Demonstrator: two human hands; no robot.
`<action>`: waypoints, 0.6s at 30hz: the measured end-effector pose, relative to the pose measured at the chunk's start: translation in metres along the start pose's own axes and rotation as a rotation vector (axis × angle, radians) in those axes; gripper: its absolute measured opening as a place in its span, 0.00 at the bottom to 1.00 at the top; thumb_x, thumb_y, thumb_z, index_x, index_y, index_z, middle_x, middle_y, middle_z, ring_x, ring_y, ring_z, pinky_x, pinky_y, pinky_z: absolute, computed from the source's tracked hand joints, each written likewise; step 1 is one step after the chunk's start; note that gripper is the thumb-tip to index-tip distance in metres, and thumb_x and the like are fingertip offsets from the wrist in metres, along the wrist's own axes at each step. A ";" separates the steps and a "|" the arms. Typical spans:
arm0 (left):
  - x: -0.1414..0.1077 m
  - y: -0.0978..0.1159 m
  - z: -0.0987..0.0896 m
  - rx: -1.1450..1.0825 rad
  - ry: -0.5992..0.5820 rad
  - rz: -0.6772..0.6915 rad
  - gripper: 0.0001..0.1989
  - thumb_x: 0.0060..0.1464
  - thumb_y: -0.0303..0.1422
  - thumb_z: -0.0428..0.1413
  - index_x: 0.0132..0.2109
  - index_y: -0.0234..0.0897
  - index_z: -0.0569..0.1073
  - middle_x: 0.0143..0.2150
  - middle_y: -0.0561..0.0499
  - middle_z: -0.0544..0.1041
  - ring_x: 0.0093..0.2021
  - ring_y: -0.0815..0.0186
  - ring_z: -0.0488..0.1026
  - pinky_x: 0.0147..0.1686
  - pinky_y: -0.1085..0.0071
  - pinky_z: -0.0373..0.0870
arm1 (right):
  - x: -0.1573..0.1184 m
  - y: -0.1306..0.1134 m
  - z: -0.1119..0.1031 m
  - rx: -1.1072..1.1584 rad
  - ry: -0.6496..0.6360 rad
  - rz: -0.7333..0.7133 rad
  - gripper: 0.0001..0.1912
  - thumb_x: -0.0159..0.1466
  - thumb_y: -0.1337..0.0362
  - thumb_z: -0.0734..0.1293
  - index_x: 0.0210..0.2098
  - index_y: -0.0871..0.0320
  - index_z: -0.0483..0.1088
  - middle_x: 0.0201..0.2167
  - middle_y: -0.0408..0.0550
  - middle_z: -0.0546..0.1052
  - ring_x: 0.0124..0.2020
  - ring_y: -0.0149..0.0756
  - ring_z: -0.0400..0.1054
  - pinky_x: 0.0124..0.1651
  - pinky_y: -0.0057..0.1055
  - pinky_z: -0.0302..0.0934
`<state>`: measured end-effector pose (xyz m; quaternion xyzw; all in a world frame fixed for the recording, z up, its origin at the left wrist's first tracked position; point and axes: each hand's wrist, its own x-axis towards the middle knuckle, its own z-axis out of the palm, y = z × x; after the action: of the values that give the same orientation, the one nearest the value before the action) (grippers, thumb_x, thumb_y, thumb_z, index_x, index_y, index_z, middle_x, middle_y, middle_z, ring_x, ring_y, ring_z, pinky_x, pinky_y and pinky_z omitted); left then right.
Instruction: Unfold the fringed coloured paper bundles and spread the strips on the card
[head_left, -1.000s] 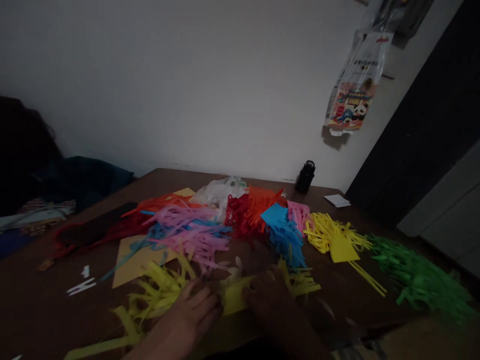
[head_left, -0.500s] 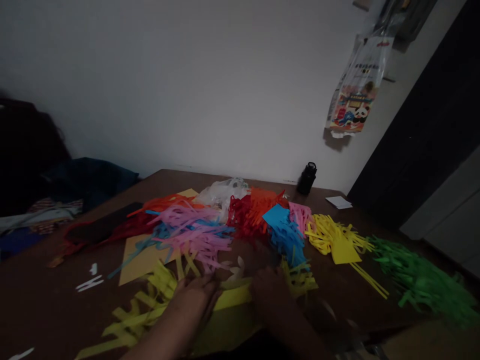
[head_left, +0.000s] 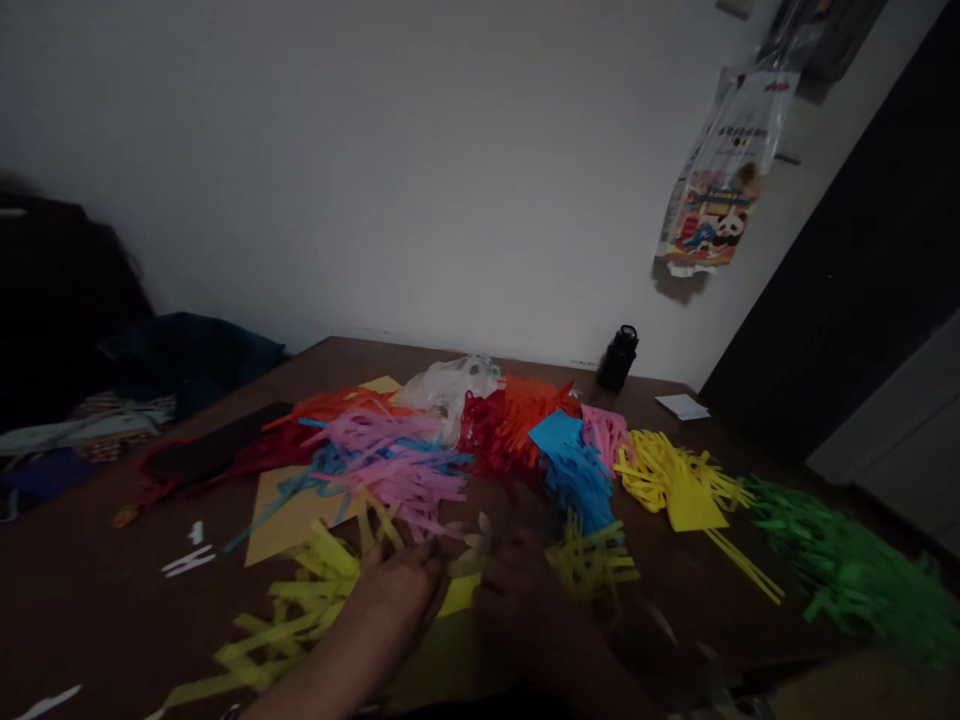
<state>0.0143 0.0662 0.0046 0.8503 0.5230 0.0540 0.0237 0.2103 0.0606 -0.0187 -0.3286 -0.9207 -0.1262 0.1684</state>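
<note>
Left hand [head_left: 405,580] and right hand [head_left: 517,585] at near centre — fingers of both curled in, gripping yellow paper [head_left: 459,596] between them, yellow strips [head_left: 300,605] near left, pink strips [head_left: 409,475] beyond, blue fringe [head_left: 577,485] farther right, green strips [head_left: 847,560] rightmost — black bottle [head_left: 618,360] far right.

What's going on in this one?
A person has the left hand and right hand on yellow paper near the table's front, with yellow strips spread to either side. Dim light hides the finger grip. Farther back lie a pink heap and blue bundle; a green heap lies at right.
</note>
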 end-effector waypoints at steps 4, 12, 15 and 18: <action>-0.001 -0.010 0.019 0.022 0.258 0.092 0.11 0.55 0.30 0.57 0.46 0.37 0.76 0.47 0.41 0.79 0.47 0.48 0.74 0.48 0.50 0.61 | 0.000 0.003 0.012 -0.028 0.053 -0.009 0.11 0.64 0.69 0.69 0.25 0.59 0.68 0.24 0.42 0.70 0.32 0.36 0.62 0.50 0.41 0.51; 0.003 -0.012 0.039 0.036 0.537 0.371 0.10 0.61 0.27 0.55 0.30 0.42 0.73 0.29 0.56 0.74 0.37 0.62 0.66 0.53 0.58 0.49 | 0.005 -0.001 0.006 0.033 0.057 0.043 0.07 0.64 0.67 0.68 0.30 0.58 0.67 0.29 0.44 0.72 0.35 0.37 0.64 0.46 0.39 0.53; 0.000 -0.009 0.032 -0.028 0.557 0.453 0.17 0.66 0.26 0.47 0.29 0.41 0.70 0.27 0.56 0.72 0.33 0.63 0.64 0.49 0.60 0.50 | 0.005 -0.002 0.008 0.012 0.036 -0.051 0.10 0.66 0.70 0.67 0.28 0.59 0.66 0.27 0.42 0.71 0.33 0.35 0.64 0.47 0.36 0.54; -0.005 -0.014 0.034 -0.058 0.537 0.507 0.20 0.69 0.28 0.43 0.28 0.40 0.69 0.26 0.57 0.71 0.31 0.64 0.63 0.44 0.63 0.51 | -0.004 0.002 0.008 0.017 -0.027 -0.066 0.10 0.66 0.68 0.67 0.28 0.59 0.67 0.28 0.43 0.71 0.34 0.35 0.64 0.46 0.34 0.56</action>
<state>0.0042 0.0689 -0.0308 0.9074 0.2814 0.2941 -0.1046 0.2130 0.0624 -0.0271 -0.2984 -0.9343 -0.1192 0.1544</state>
